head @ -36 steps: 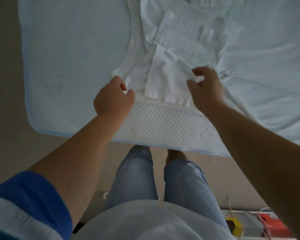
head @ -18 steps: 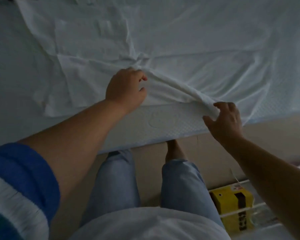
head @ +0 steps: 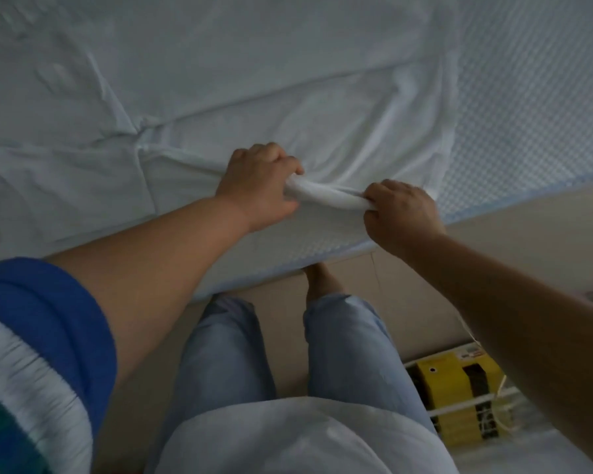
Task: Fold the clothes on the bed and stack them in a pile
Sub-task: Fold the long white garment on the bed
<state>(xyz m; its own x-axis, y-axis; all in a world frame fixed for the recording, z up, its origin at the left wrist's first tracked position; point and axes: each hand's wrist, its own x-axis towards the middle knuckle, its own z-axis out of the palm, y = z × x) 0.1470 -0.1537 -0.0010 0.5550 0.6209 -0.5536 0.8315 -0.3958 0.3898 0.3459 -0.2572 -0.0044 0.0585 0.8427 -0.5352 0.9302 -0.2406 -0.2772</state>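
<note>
Both hands, left hand (head: 259, 186) and right hand (head: 403, 213), grip bunched white garment (head: 326, 196) between them.

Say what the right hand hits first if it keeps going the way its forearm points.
Probably the left hand: the right hand points up-left along the bunched white garment both grip. Depth unclear.
</note>
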